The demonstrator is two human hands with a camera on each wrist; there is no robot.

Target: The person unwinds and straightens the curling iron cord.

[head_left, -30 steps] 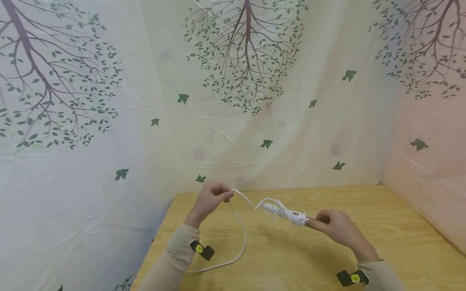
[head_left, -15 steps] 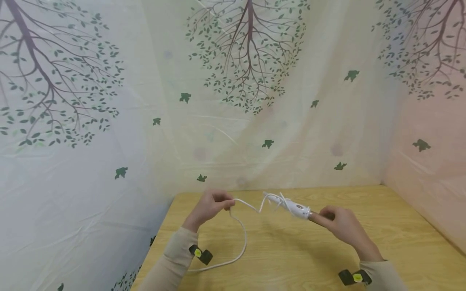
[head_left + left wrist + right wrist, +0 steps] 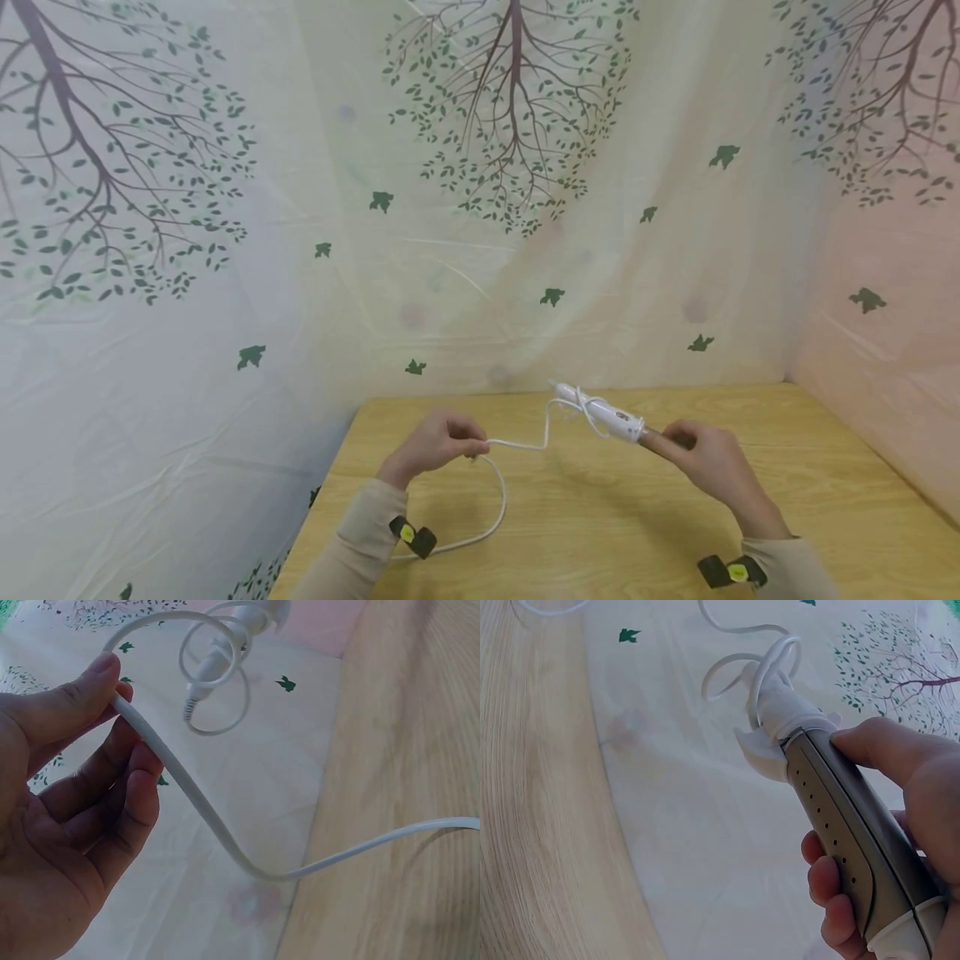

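Observation:
In the head view my left hand (image 3: 435, 446) pinches a white power cord (image 3: 517, 445) between thumb and fingers. From there the cord loops down to the table and runs left under the wrist. A white-handled curling iron (image 3: 617, 418) is held up above the table, tilted, its cord end up and left. My right hand (image 3: 708, 467) grips its brown barrel (image 3: 836, 817), which has a row of small holes, as the right wrist view shows. Several loose turns of cord (image 3: 217, 652) wrap the white handle in the left wrist view.
A wooden table (image 3: 810, 467) lies under both hands. Behind it and at the sides hang pale curtains (image 3: 480, 325) printed with trees and green leaves. Dark bands with yellow-marked blocks (image 3: 412, 535) sit on both wrists.
My left hand has moved down and slightly right with the cord. The curling iron's cord end has risen, and the cord between the hands hangs straighter.

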